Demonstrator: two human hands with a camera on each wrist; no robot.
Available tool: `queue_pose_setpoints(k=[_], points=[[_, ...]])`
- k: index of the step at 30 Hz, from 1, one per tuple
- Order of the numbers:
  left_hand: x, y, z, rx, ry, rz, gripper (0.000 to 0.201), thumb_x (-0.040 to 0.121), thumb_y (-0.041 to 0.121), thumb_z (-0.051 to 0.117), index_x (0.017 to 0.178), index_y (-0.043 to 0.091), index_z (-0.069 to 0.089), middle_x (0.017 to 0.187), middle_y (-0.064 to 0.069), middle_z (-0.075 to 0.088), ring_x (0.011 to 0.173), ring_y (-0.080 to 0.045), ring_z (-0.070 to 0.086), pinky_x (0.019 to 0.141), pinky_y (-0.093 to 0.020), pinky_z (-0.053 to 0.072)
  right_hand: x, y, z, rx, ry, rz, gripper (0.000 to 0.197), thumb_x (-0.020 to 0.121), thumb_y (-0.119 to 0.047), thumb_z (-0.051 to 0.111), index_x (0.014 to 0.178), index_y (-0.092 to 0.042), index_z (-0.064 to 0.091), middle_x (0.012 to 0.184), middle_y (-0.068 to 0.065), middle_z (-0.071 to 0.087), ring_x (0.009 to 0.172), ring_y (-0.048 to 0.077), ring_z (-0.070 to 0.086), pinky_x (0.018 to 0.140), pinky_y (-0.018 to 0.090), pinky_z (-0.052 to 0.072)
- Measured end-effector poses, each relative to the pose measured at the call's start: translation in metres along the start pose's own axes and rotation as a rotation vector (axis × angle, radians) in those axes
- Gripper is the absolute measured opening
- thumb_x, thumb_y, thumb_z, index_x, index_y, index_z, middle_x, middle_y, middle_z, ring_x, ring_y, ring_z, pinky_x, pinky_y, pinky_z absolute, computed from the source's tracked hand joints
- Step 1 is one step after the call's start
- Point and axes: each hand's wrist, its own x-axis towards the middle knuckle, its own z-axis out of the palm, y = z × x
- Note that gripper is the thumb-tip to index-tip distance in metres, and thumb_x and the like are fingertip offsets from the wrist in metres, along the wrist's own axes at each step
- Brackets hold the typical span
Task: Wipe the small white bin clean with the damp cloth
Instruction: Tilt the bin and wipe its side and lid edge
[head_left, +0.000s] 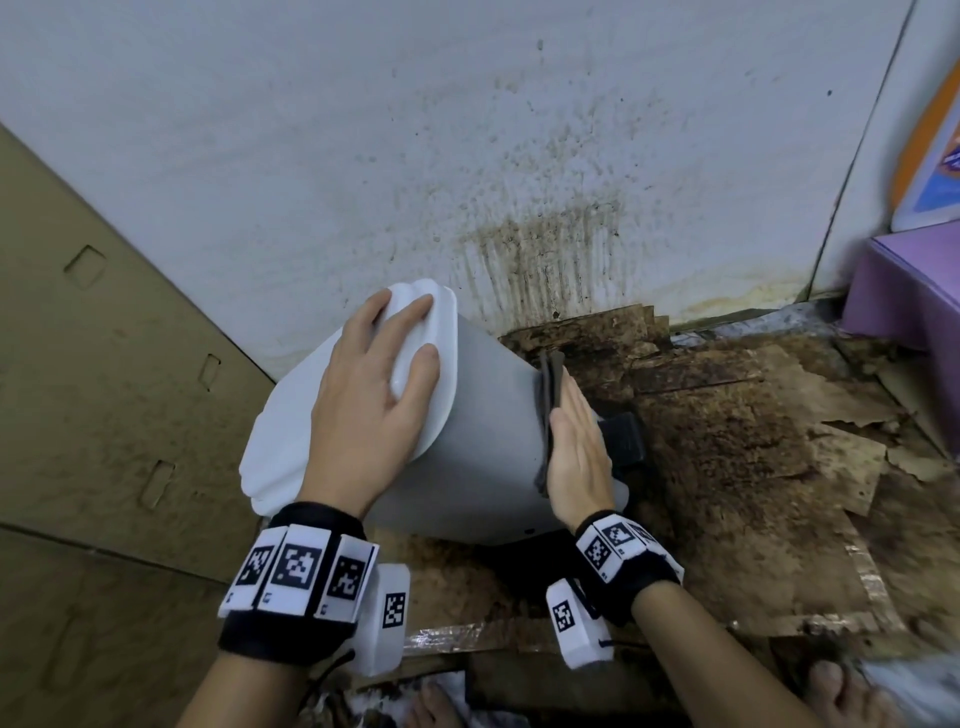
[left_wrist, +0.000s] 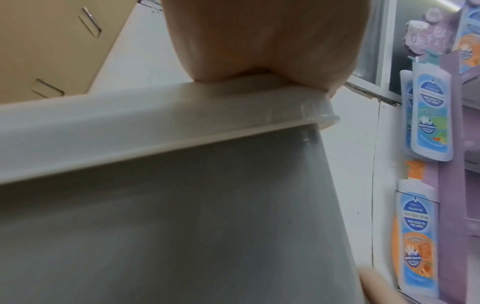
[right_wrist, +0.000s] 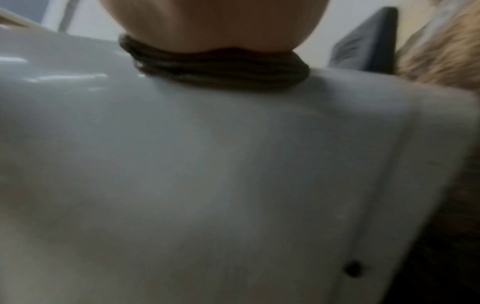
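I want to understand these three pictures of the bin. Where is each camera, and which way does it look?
Head: worn on the head, looks down at the tilted bin; both forearms, left hand, right hand and toes show.
Left wrist: looks along the left hand, which rests on the lid.
Right wrist: looks along the right hand, which presses the cloth flat on the bin.
All three share the bin's grey side.

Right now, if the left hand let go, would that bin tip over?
Probably. The bin leans tilted, steadied by the left hand on its lid. It looks like light, smooth plastic, so the right hand pressing the cloth could shove it.
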Motion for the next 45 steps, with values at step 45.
queue_pose_setpoints(k=[45], points=[[0.000, -0.009, -0.005, -0.050, 0.033, -0.049, 0.043, 0.098, 0.046, 0.041, 0.139, 0.048, 0.052, 0.154, 0.019, 0.035, 0.142, -0.002, 0.034, 0.103, -0.029, 0.032, -0.004, 0.029, 0.014, -0.074, 0.228, -0.053, 0.070, 0.099, -0.050, 0.006, 0.155, -0.019, 0.033, 0.161, -0.007, 0.032, 0.149, 0.003, 0.023, 0.124, 0.031, 0.018]])
